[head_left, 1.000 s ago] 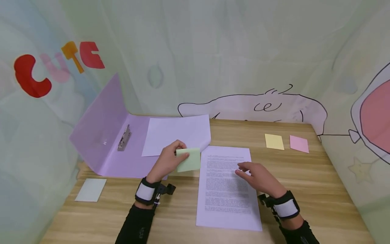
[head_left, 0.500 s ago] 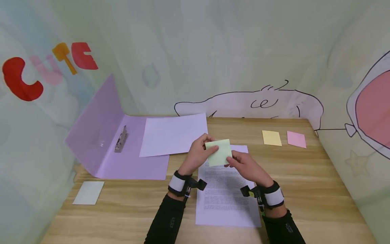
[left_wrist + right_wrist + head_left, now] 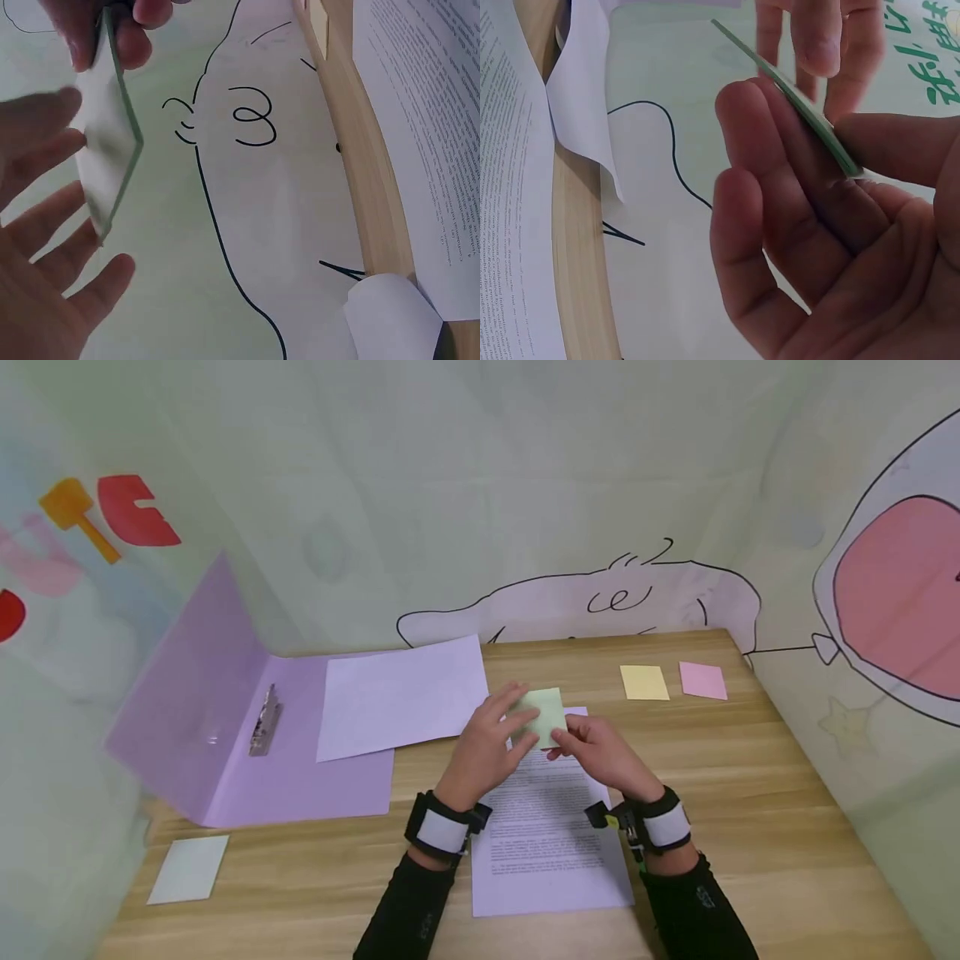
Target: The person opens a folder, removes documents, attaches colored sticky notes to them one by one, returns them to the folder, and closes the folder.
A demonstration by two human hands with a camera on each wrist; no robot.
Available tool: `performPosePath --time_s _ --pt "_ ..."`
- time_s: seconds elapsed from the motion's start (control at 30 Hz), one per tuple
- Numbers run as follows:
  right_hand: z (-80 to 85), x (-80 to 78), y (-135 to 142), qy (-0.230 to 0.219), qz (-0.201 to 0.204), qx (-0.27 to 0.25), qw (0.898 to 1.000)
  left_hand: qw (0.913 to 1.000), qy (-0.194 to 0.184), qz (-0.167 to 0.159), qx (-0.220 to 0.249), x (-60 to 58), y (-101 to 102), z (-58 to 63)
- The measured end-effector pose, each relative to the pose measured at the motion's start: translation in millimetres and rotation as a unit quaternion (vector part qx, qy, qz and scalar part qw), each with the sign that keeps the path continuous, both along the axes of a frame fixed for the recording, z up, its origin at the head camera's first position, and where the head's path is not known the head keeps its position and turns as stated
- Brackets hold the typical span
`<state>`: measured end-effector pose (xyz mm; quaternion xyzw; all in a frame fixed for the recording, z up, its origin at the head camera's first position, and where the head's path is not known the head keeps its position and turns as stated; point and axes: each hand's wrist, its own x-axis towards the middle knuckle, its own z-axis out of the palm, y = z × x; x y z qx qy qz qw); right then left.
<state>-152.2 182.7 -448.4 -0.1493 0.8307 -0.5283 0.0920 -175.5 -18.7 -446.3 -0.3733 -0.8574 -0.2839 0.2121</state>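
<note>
Two hands meet at a light green sticky-note pad (image 3: 547, 714), raised above the upper part of a printed sheet (image 3: 551, 852). The right hand (image 3: 606, 753) pinches the pad near its lower right corner, thumb on one face and fingers behind the other. The left hand (image 3: 487, 747) has its fingers spread at the pad's opposite side, no longer pinching; I cannot tell whether every fingertip there touches the paper.

That is the change: a second ago the left hand alone held the pad, to the left of the printed page, while the right hand was free; half a second ago both gripped it. My judgement is that the pad has passed to the right hand, leaving the left fingers at most to steady or work at it.

Around them, nothing seems rearranged. A purple clip folder (image 3: 300, 793) lies to the left with its cover raised and metal clip (image 3: 266, 722) showing; a blank white sheet (image 3: 405, 697) lies partly across it. A yellow sticky note (image 3: 645, 682) and a pink sticky note (image 3: 702, 680) sit at the back right of the wooden table (image 3: 750, 827), and a pale pad (image 3: 189, 868) near the folder's front edge.
</note>
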Motion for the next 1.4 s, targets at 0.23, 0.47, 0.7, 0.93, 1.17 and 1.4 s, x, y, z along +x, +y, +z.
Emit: performPosePath --time_s 0.23,0.47,0.7,0.93,1.17,1.4 --pt "0.7 -1.1 0.2 0.014 -0.01 0.026 1.0 0.9972 -0.035 -0.033 -0.057 5.2 2.9 -4.1" --pt "-0.1 -0.2 -1.6 0.032 -0.026 0.024 0.999 0.9962 -0.046 -0.058 -0.046 7.2 4.0 -4.7" --pt "-0.8 -1.0 -2.8 0.023 -0.025 0.004 0.999 0.9969 -0.045 -0.048 -0.044 8.5 3.4 -3.2" --pt "1.3 -0.7 -4.5 0.019 -0.031 -0.002 0.999 0.9971 -0.033 -0.052 -0.045 8.1 4.2 -2.2" --pt "1.4 -2.0 -5.5 0.021 -0.039 0.002 0.999 0.9964 -0.037 -0.057 -0.05 7.7 3.3 -0.7" --pt "-2.5 -3.1 -5.3 0.009 -0.047 0.002 0.999 0.9927 -0.088 -0.072 -0.04 7.1 -1.3 -0.8"
